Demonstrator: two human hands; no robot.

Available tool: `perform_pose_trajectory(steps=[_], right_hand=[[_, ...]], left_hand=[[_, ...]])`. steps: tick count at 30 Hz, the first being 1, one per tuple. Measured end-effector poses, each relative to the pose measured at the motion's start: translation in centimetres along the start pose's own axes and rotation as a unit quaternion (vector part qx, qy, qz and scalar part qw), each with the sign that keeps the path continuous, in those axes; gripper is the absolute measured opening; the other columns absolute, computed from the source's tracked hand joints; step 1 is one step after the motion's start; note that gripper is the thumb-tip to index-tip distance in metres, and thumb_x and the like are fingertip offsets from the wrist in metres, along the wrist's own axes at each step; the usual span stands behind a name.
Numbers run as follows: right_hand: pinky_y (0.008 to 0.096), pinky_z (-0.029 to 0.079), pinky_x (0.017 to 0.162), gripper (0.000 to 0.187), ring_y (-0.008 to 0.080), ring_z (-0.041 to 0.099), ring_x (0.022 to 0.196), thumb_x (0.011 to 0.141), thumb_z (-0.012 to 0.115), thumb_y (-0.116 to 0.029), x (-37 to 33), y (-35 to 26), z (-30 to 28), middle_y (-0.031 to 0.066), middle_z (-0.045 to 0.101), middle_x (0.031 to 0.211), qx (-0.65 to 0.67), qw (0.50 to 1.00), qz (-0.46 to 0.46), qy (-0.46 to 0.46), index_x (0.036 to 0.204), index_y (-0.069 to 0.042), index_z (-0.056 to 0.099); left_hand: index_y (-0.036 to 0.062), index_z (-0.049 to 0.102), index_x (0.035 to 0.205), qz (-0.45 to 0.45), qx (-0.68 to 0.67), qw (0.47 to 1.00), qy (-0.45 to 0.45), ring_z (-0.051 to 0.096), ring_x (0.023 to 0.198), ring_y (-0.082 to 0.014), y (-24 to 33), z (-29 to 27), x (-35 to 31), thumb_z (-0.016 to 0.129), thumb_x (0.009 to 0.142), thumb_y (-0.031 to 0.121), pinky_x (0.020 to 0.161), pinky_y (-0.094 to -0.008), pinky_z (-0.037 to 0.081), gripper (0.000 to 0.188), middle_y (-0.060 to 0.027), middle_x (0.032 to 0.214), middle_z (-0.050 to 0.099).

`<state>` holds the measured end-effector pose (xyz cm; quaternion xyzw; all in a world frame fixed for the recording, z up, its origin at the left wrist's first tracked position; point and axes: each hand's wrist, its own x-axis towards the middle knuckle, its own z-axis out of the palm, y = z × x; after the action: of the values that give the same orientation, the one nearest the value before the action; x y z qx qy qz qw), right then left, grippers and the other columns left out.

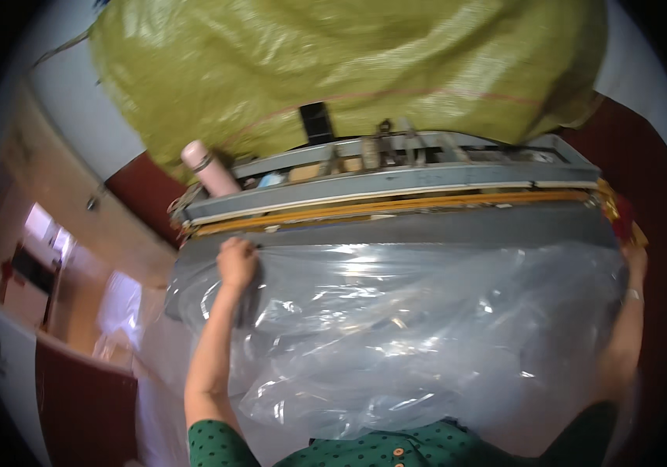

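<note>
A wide sheet of clear plastic film (380,327) lies wrinkled and shiny over a grey bench top (427,226), hanging down toward my body. My left hand (237,262) is closed, with its fingers curled on the film's far left corner. Out at the bench's right end is my right hand (635,251), by the film's right edge and just below a red and yellow bundle (617,214). Its fingers are small and blurred there, so its grip does not show. Along the far side of the film runs an orange strip (395,204).
Behind the strip, a grey metal trough (395,183) holds tools and small parts. A pink bottle (210,170) leans at its left end, and a black flat object (316,123) stands behind it. A large yellow woven sheet (349,62) covers the back. An open door (92,187) is at left.
</note>
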<state>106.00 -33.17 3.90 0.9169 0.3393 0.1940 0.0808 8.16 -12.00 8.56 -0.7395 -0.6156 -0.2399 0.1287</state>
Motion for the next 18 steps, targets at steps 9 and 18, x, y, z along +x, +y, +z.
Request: perform_pose_trajectory(steps=[9, 18], right_hand=[[0.0466, 0.046, 0.074, 0.026, 0.0382, 0.059, 0.09, 0.086, 0.045, -0.023, -5.9, -17.7, -13.6, 0.0213, 0.062, 0.091, 0.413, 0.833, 0.335, 0.151, 0.1, -0.002, 0.051], [0.0366, 0.044, 0.063, 0.02, 0.0282, 0.055, 0.064, 0.086, 0.055, -0.02, -2.6, -20.9, -5.4, 0.0154, 0.056, 0.07, 0.601, 0.77, -0.024, 0.213, 0.08, -0.001, 0.051]], left_hand=[[0.0013, 0.046, 0.08, -0.257, -0.24, 0.891, 0.287, 0.047, 0.062, -0.0219, -3.4, 2.5, 0.5, 0.045, 0.086, 0.014, 0.061, -0.0337, 0.042, 0.014, -0.0113, 0.07, 0.052], [0.0017, 0.047, 0.078, -0.23, -0.238, 0.918, 0.218, 0.043, 0.064, -0.015, -11.8, 7.6, 1.1, 0.05, 0.087, 0.014, 0.063, -0.0288, 0.04, 0.016, -0.0041, 0.068, 0.047]])
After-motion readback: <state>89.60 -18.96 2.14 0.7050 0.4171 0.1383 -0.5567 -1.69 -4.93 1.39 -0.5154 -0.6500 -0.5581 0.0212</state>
